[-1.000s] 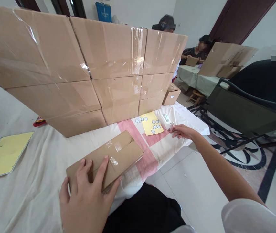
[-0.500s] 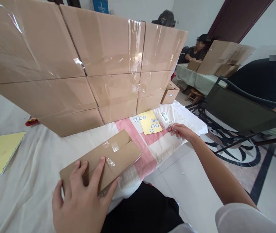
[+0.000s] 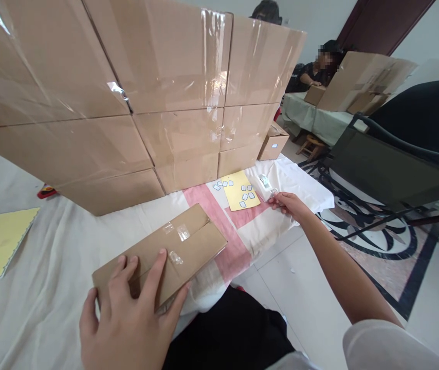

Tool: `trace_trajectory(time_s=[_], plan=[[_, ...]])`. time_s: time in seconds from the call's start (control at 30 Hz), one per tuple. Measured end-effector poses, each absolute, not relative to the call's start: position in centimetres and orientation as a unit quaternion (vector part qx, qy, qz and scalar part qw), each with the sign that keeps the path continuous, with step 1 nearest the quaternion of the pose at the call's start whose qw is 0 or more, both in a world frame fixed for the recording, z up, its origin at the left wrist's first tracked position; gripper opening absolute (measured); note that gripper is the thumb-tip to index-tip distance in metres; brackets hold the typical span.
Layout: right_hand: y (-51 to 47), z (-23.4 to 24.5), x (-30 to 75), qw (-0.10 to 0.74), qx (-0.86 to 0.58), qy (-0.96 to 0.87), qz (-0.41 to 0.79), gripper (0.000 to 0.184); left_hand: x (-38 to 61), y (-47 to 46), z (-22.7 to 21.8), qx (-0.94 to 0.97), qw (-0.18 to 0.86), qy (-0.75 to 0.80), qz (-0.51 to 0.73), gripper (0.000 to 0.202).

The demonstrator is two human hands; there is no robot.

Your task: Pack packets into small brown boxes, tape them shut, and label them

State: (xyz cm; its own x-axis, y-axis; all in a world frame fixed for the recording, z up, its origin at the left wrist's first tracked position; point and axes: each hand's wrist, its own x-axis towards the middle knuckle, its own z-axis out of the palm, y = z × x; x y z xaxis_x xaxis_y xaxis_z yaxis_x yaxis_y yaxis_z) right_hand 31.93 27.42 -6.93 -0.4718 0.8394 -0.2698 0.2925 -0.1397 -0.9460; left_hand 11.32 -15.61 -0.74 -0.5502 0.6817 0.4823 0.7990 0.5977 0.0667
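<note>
My left hand (image 3: 129, 306) lies across the near end of a closed cardboard box (image 3: 192, 234), its fingers spread on the lid and the thumb against the side facing me. Clear tape strips shine on the lid. Further right, my right hand (image 3: 287, 202) has its fingers pinched at the near end of a small white pack (image 3: 264, 186) with a greenish print; the fingertips are partly hidden. Beside that pack is a yellow sheet (image 3: 238, 198) bearing several small blue-edged white labels (image 3: 245, 197), a few more lying past its left edge.
A tall wall of taped cardboard boxes (image 3: 181, 67) stands behind the work area. A small labelled carton (image 3: 273, 143) sits at its right end. Another yellow sheet (image 3: 1, 246) lies left on the white cloth (image 3: 65, 257). A folding chair (image 3: 392, 164) and a seated person (image 3: 427, 110) are at right.
The view has tilted slightly, so the box wall sits a little higher in it. Both hands keep nearly the same places on the box and at the white pack.
</note>
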Motion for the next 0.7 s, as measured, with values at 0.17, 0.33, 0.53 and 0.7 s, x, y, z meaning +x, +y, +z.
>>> trace_trajectory(time_s=[0.17, 0.33, 0.53, 0.7], plan=[[27.6, -7.1, 31.9, 0.223, -0.458, -0.617, 0.600, 0.031, 11.4, -15.6, -0.6, -0.428, 0.208, -0.869, -0.138, 0.074], [27.8, -7.3, 31.9, 0.212, -0.457, -0.629, 0.592, 0.030, 11.5, -15.6, -0.7, -0.419, 0.199, -0.874, -0.145, 0.077], [28.2, -8.0, 31.9, 0.197, -0.481, -0.644, 0.561, 0.027, 11.4, -15.6, -0.9, -0.411, 0.184, -0.879, -0.156, 0.079], [28.2, -8.1, 32.2, 0.185, -0.468, -0.659, 0.560, 0.024, 11.5, -15.6, -0.9, -0.407, 0.193, -0.882, -0.137, 0.075]])
